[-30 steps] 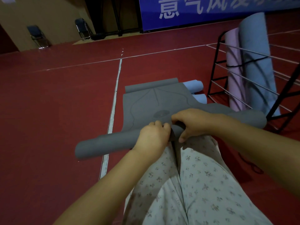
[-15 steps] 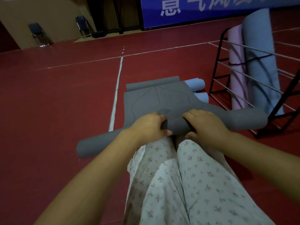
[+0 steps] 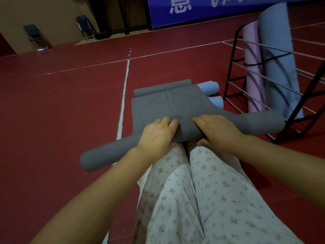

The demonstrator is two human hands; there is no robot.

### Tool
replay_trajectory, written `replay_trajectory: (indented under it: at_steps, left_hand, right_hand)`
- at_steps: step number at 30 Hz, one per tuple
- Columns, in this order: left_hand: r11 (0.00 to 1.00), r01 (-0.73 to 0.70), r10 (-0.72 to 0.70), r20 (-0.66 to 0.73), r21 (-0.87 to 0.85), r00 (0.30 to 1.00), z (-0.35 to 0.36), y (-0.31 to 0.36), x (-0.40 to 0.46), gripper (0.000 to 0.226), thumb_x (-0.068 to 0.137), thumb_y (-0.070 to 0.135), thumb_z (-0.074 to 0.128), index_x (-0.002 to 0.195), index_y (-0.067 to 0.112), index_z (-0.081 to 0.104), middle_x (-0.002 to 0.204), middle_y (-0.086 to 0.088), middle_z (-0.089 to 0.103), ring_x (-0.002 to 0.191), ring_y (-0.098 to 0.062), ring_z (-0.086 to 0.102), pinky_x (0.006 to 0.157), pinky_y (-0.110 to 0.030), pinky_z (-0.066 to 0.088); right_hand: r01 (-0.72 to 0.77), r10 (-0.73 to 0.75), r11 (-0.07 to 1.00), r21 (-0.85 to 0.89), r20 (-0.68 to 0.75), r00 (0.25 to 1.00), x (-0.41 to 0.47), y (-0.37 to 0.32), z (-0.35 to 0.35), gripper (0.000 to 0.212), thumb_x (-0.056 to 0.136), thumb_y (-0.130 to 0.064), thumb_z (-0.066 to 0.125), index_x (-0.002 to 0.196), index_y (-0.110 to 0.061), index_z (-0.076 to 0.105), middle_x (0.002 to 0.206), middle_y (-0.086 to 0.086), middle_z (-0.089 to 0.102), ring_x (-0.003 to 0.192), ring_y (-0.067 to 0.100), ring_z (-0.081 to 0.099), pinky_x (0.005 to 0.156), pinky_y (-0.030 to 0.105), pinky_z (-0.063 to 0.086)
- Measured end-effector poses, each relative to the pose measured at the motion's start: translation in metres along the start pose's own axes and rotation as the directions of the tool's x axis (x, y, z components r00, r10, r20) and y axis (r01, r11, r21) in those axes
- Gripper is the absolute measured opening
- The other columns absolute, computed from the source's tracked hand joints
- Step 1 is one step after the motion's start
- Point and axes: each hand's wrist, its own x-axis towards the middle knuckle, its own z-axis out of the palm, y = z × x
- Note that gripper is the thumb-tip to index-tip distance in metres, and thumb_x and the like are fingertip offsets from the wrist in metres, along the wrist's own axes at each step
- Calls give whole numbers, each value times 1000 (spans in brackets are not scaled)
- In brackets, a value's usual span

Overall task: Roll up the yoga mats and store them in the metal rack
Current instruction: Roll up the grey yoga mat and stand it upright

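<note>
Grey mat (image 3: pixel 168 106) at frame centre on red floor (image 3: pixel 61 111), near end rolled into a tube. Left hand (image 3: pixel 156 136) and right hand (image 3: pixel 216 127) apart, both curled over and gripping the roll. Metal rack (image 3: pixel 233 71) at upper right holds upright pink mat (image 3: pixel 253 67) and blue mat (image 3: pixel 277 55); two blue rolls (image 3: pixel 209 86) lie beside it

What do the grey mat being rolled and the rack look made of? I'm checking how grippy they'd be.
Grey mat: looks like soft matte rubber or foam; it bends into a smooth roll with no shine. Rack: metal, it seems; a thin black-painted frame with pale, bare-looking rods across it.
</note>
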Motion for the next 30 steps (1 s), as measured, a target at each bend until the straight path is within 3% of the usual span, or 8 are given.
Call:
replay_trajectory:
  at_steps: [2, 5, 9, 12, 17, 21, 27, 30]
  left_hand:
    - [999, 9, -10, -14, -35, 1000, 0, -2, 0, 63, 67, 40, 79, 117, 7, 57, 96, -12, 61, 82, -34, 61, 55, -35, 42]
    - [999, 10, -11, -35, -34, 999, -1, -9, 5, 55, 77, 44, 68, 119, 11, 54, 105, -9, 59, 94, -31, 58, 62, -34, 38]
    - [994, -108, 107, -64, -19, 992, -11, -11, 6, 47, 69, 40, 75, 98, 5, 62, 85, -14, 62, 74, -36, 61, 52, -30, 30]
    - [988, -153, 155, -140, 29, 978, -20, -8, -8, 43, 63, 42, 73, 86, 7, 63, 70, -10, 59, 58, -33, 59, 44, -27, 33]
    - [986, -164, 169, -212, 40, 963, -33, 18, -62, 44, 59, 40, 83, 87, 10, 66, 70, -5, 58, 56, -28, 58, 38, -27, 37]
    - [982, -189, 190, -184, 23, 964, -37, 44, -110, 38, 61, 37, 80, 86, 11, 67, 71, -5, 57, 54, -25, 56, 37, -28, 34]
    - [988, -153, 151, -52, -35, 987, -21, 69, -135, 39, 47, 23, 89, 73, 14, 62, 63, -5, 54, 44, -25, 53, 35, -28, 33]
    - [983, -159, 157, -29, -91, 987, -19, 56, -122, 46, 37, 28, 89, 71, 15, 60, 58, -4, 55, 40, -25, 53, 35, -23, 32]
  right_hand:
    - [12, -11, 1000, 16, -4, 1000, 4, 2, -1, 65, 78, -37, 67, 133, -13, 43, 118, 9, 58, 104, 28, 56, 85, 40, 45]
    - [54, -54, 999, 3, 57, 997, 7, 6, -10, 62, 80, -43, 64, 131, -18, 40, 112, 6, 57, 100, 27, 56, 79, 39, 46]
    - [84, -83, 996, -9, 81, 993, 4, 7, -26, 57, 80, -46, 65, 126, -20, 44, 106, 6, 56, 98, 27, 55, 76, 39, 47]
    - [97, -97, 994, -40, 15, 995, -11, -2, -32, 54, 80, -45, 66, 124, -20, 47, 104, 7, 57, 95, 29, 56, 71, 35, 40]
    - [120, -119, 992, -33, 5, 993, -58, -30, -41, 49, 72, -40, 72, 113, -19, 55, 94, 7, 58, 82, 30, 56, 67, 37, 40]
    - [142, -142, 990, 17, -3, 990, -102, -51, -41, 54, 53, -34, 80, 101, -18, 61, 82, 6, 58, 68, 30, 56, 58, 35, 41]
    - [105, -116, 988, 114, 95, 989, -131, -61, -27, 65, 51, -43, 81, 111, -27, 61, 88, -3, 61, 74, 21, 60, 63, 34, 48]
    - [79, -115, 979, 189, 192, 974, -115, -61, -35, 68, 64, -52, 74, 126, -36, 50, 109, -8, 60, 97, 17, 59, 81, 33, 42]
